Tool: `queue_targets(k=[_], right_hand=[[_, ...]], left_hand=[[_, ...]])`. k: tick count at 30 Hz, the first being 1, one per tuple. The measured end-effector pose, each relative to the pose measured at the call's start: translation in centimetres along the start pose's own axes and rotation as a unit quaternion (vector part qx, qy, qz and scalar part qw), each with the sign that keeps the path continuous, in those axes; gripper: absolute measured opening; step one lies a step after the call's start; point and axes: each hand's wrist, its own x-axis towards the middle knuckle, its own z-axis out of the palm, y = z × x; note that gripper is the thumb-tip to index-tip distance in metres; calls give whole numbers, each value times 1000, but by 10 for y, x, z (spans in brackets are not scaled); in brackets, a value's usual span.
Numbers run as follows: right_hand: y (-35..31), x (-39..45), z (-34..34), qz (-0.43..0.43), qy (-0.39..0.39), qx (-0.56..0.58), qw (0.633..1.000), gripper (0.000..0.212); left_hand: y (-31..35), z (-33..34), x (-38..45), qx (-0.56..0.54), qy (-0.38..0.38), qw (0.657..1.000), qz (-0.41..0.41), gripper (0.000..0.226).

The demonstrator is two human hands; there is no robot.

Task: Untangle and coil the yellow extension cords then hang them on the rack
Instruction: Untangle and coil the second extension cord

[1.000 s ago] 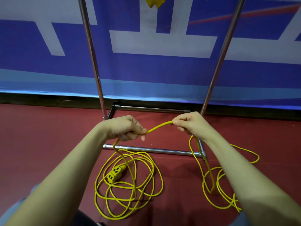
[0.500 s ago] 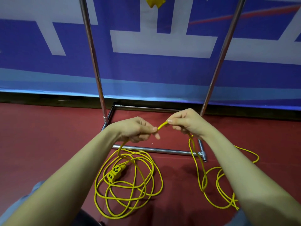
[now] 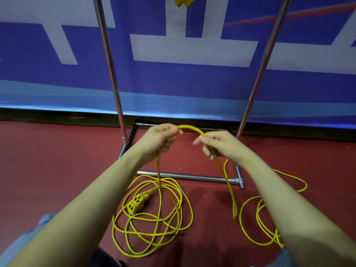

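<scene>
ok, nearest the camera: two bare forearms reach forward from the bottom corners, a bit of grey-blue clothing at the lower left edge. on the red floor (image 3: pixel 48 170) between and under the arms lies the yellow cord (image 3: pixel 159 224), a loose messy pile of overlapping loops, not coiled. a yellow socket block (image 3: pixel 137 203) with several outlets sits on the left part of that pile, faces up, tilted. a second bunch of loops (image 3: pixel 258 224) lies to the right, partly hidden under the right forearm, with one wider loop running out past the arm toward the right. further out, the left hand (image 3: pixel 160 138) has fingers curled around the cord; a strand drops straight down from it into the left pile. the right hand (image 3: pixel 217 144) pinches the same cord with thumb and fingers, and strands hang down from it to the right bunch. between the two hands the cord makes a short raised arch; hands are near each other, not touching. behind the hands is the rack (image 3: pixel 188 177): chrome base bar on the floor just past the left pile, a side foot at the right end, two upright poles going up and out of view, the left one joined into a dark base tube. the hanging rail is out of view. a yellow piece (image 3: pixel 183 0) shows at the top edge between the poles, cut off, can't tell what it is. farthest back, a blue and white banner (image 3: pixel 192 51) covers the wall, with a dark strip along its bottom at floor level.
</scene>
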Motion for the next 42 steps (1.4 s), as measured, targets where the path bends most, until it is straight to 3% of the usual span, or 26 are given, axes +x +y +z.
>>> queue_targets(k=[3, 6, 10, 13, 19, 24, 30, 35, 38, 42], right_hand=[[10, -3, -1, 37, -13, -13, 999, 29], [13, -6, -4, 8, 19, 11, 1000, 27], [7, -7, -8, 8, -5, 24, 1000, 27], [0, -6, -8, 22, -37, -11, 999, 27], [-4, -5, 4, 4, -48, -38, 998, 23], [-7, -4, 13, 14, -52, 62, 997, 22], [3, -8, -3, 44, -39, 125, 990, 24], [10, -5, -3, 33, 6, 57, 998, 20], [7, -4, -5, 32, 19, 26, 999, 20], [-3, -6, -5, 33, 3, 15, 999, 20]], left_hand=[[5, -19, 5, -53, 75, 995, 43, 25], [8, -38, 3, -5, 93, 995, 32, 24], [14, -42, -5, 88, 47, 995, -22, 28], [26, -41, -11, 113, 14, 993, -14, 30], [23, -27, -14, 280, -108, 954, -24, 35], [8, 7, -10, 171, -103, 980, -14, 24], [16, -25, -4, 51, -1, 999, -5, 22], [7, -40, -5, 86, -2, 996, -30, 22], [11, -41, -8, 166, -9, 984, -56, 25], [12, -24, -13, 224, -70, 970, -66, 27]])
